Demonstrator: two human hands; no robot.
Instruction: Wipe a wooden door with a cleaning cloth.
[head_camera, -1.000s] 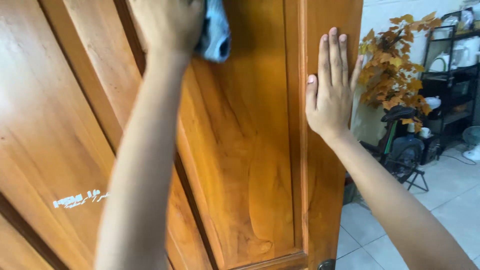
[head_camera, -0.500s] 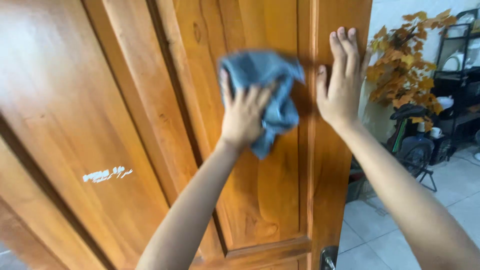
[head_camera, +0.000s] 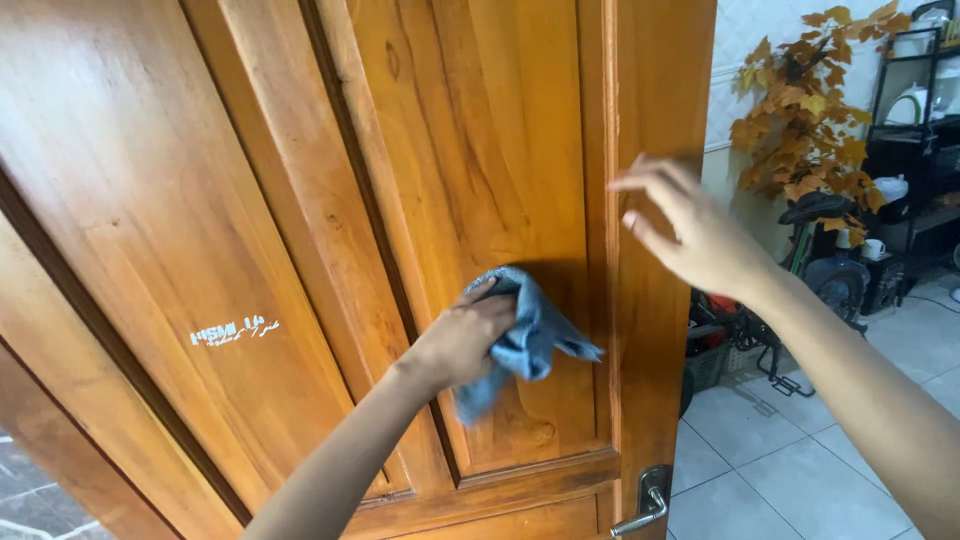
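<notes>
My left hand (head_camera: 462, 340) has come down the wooden door (head_camera: 480, 150) from the top of the panel a second ago to its lower part, fingers clamped on the bunched blue cloth (head_camera: 525, 335), which presses against the wood just above the bottom rail. So the upper stretch of the panel is wiped, as I judge it, and the low end is under the cloth now. My right hand (head_camera: 700, 235) no longer lies flat on the door's edge; it has lifted off, fingers apart and empty, near the right stile. The metal handle (head_camera: 648, 505) sits below, untouched.
</notes>
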